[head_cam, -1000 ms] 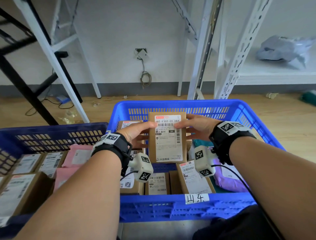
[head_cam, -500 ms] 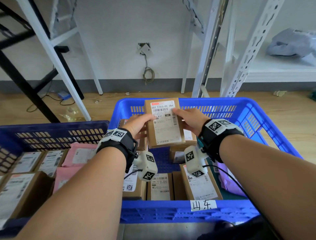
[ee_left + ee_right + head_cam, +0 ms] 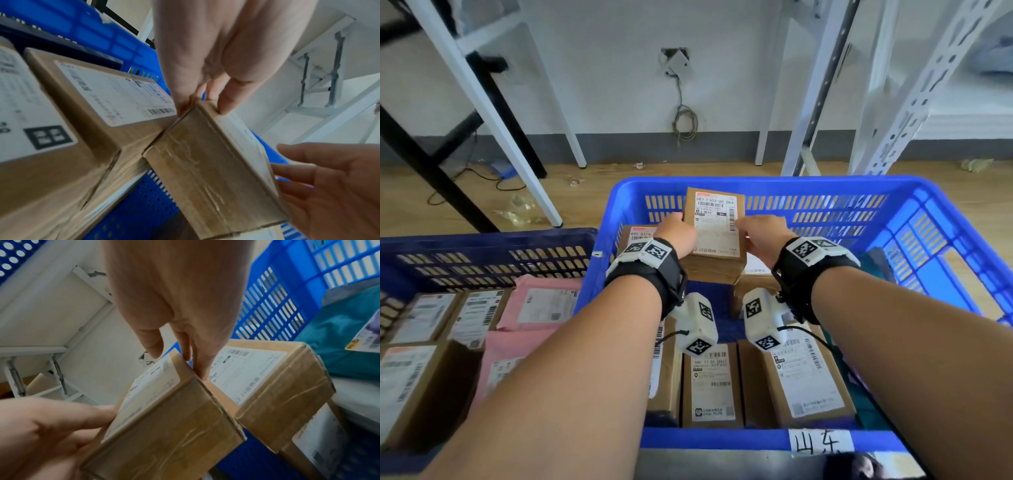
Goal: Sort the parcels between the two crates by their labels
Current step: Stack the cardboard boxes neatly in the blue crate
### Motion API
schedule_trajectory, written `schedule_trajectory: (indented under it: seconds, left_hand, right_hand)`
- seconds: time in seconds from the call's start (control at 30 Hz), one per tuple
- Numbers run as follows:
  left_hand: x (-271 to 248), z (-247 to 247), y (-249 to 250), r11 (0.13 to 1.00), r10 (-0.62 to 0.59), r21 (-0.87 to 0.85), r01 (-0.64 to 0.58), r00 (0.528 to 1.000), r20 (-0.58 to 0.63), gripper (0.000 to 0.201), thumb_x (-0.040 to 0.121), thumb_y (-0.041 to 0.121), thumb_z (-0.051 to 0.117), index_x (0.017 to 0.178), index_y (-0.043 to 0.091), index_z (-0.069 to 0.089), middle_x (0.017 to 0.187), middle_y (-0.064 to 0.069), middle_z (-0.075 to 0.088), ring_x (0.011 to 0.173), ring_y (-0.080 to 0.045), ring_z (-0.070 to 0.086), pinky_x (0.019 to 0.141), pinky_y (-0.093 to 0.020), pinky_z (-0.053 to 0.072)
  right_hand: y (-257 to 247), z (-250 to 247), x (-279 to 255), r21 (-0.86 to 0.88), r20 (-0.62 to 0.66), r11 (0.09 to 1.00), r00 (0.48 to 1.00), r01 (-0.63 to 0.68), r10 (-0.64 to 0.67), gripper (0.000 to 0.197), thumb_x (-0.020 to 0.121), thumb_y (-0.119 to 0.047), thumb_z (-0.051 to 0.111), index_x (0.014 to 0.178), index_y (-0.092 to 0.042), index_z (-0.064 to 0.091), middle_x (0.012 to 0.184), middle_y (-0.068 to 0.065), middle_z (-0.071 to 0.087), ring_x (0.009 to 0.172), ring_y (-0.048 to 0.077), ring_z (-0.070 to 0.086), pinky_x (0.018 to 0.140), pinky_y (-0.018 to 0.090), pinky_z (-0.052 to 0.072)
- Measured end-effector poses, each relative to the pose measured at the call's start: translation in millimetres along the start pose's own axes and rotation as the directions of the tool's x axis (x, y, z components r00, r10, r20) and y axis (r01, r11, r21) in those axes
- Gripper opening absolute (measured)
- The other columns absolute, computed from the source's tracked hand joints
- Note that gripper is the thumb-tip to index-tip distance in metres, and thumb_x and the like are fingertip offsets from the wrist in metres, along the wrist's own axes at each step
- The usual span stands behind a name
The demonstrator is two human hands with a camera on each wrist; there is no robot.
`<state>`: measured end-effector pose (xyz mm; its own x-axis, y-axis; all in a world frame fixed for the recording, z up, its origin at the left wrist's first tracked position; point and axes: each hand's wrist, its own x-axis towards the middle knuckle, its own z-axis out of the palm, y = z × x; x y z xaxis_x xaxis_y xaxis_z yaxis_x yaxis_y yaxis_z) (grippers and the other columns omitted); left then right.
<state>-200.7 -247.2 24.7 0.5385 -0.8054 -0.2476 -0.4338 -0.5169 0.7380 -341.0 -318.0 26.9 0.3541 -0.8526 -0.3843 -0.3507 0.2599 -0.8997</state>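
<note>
A brown cardboard parcel (image 3: 715, 236) with a white label facing up is held over the far part of the bright blue crate (image 3: 825, 186). My left hand (image 3: 678, 224) pinches its left edge, thumb on the label side and fingers behind (image 3: 226, 104). My right hand (image 3: 749, 226) pinches the right edge the same way (image 3: 201, 368). The parcel's (image 3: 209, 170) lower side lies against neighbouring boxes in the crate. To the left stands a dark blue crate (image 3: 482, 241) with parcels in it.
Several brown labelled boxes (image 3: 712, 383) fill the near part of the bright crate, which bears a handwritten paper tag (image 3: 820, 442). A teal bag (image 3: 339, 337) lies at its right. Pink mailers (image 3: 541, 308) and boxes (image 3: 424, 318) lie in the dark crate. White rack legs (image 3: 811, 102) stand behind.
Both hands have carried the parcel away from me, toward the far wall of the bright blue crate and down among the boxes there.
</note>
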Motion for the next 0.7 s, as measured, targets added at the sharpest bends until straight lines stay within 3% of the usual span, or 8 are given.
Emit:
schedule_trajectory:
  seconds: [0.1, 0.23, 0.33, 0.37, 0.43, 0.5, 0.57, 0.7]
  left_hand:
    - [8.0, 4.4, -7.2, 0.997, -0.007, 0.07, 0.008, 1.0, -0.002, 0.037, 0.087, 0.003, 0.051, 0.123, 0.002, 0.057, 0.126, -0.014, 0.06, 0.11, -0.03, 0.058, 0.089, -0.036, 0.047]
    - [6.5, 6.0, -10.2, 0.995, -0.034, 0.093, 0.036, 0.999, -0.018, 0.05, 0.086, 0.0, 0.053, 0.136, 0.002, 0.049, 0.139, -0.017, 0.051, 0.125, -0.032, 0.051, 0.103, -0.041, 0.044]
    - [0.3, 4.5, -11.7, 0.999, -0.008, 0.04, 0.01, 0.999, -0.042, 0.053, 0.088, -0.002, 0.051, 0.14, 0.008, 0.046, 0.144, -0.009, 0.047, 0.132, -0.025, 0.046, 0.11, -0.038, 0.038]
    - [-2.8, 3.5, -12.8, 1.0, -0.002, 0.021, 0.003, 0.999, -0.049, 0.049, 0.088, -0.001, 0.051, 0.136, 0.01, 0.051, 0.14, -0.007, 0.052, 0.128, -0.024, 0.049, 0.108, -0.038, 0.04]
    - [-11.4, 0.8, -13.9, 1.0, 0.007, 0.008, -0.006, 0.999, -0.049, 0.039, 0.088, 0.002, 0.054, 0.123, 0.014, 0.065, 0.126, -0.003, 0.063, 0.115, -0.023, 0.059, 0.1, -0.035, 0.047]
    - [-22.2, -0.8, -13.8, 0.999, 0.008, 0.038, -0.006, 0.999, -0.035, 0.031, 0.088, 0.004, 0.054, 0.11, 0.017, 0.072, 0.112, -0.001, 0.07, 0.102, -0.024, 0.065, 0.092, -0.035, 0.052]
    - [-31.5, -0.2, -14.4, 0.993, -0.018, 0.116, 0.019, 1.0, -0.011, 0.03, 0.087, 0.003, 0.054, 0.101, 0.018, 0.076, 0.104, 0.001, 0.072, 0.096, -0.023, 0.067, 0.088, -0.034, 0.055]
    - [-47.9, 3.7, -17.7, 0.966, -0.085, 0.244, 0.08, 0.996, 0.011, 0.024, 0.079, 0.004, 0.06, 0.097, 0.012, 0.075, 0.098, -0.004, 0.072, 0.089, -0.022, 0.067, 0.074, -0.029, 0.055]
  right_hand:
    - [2.4, 2.6, 2.1, 0.009, 0.01, 0.999, 0.999, 0.038, -0.038, 0.018, 0.094, -0.01, 0.054, 0.076, -0.014, 0.056, 0.079, 0.004, 0.057, 0.072, 0.017, 0.056, 0.089, 0.035, 0.048]
    - [-7.2, -2.2, -10.4, -0.231, 0.029, 0.973, 1.0, 0.017, -0.011, 0.017, 0.096, -0.01, 0.05, 0.11, -0.003, 0.057, 0.111, 0.01, 0.063, 0.105, 0.025, 0.061, 0.094, 0.034, 0.046]
    - [-1.2, -1.6, -9.9, -0.073, 0.074, 0.997, 0.997, 0.015, -0.01, 0.009, 0.096, -0.012, 0.05, 0.094, -0.011, 0.059, 0.109, 0.012, 0.06, 0.087, 0.018, 0.059, 0.094, 0.033, 0.047]
    - [-0.4, 1.2, -10.9, -0.04, 0.081, 0.999, 0.997, -0.01, 0.013, 0.01, 0.095, -0.012, 0.051, 0.09, -0.012, 0.06, 0.106, 0.015, 0.062, 0.081, 0.018, 0.059, 0.095, 0.036, 0.048]
    - [-0.1, 2.9, -12.5, -0.04, 0.09, 0.999, 0.996, -0.011, 0.015, 0.018, 0.093, -0.01, 0.052, 0.102, 0.0, 0.064, 0.096, 0.014, 0.065, 0.079, 0.016, 0.06, 0.095, 0.041, 0.051]
    - [-0.1, 3.1, -19.0, -0.158, 0.106, 0.987, 0.994, 0.019, -0.002, 0.026, 0.093, -0.008, 0.053, 0.112, 0.007, 0.062, 0.089, 0.013, 0.066, 0.075, 0.015, 0.061, 0.088, 0.038, 0.054]
    - [4.5, 4.0, -24.1, -0.305, 0.157, 0.95, 0.987, 0.074, -0.027, 0.024, 0.091, -0.008, 0.055, 0.109, 0.006, 0.064, 0.094, 0.018, 0.071, 0.068, 0.015, 0.062, 0.076, 0.032, 0.056]
    - [19.5, 10.4, -33.6, -0.599, 0.265, 0.795, 0.961, 0.095, 0.085, 0.023, 0.089, -0.01, 0.058, 0.108, 0.0, 0.067, 0.102, 0.016, 0.072, 0.072, 0.021, 0.067, 0.069, 0.03, 0.054]
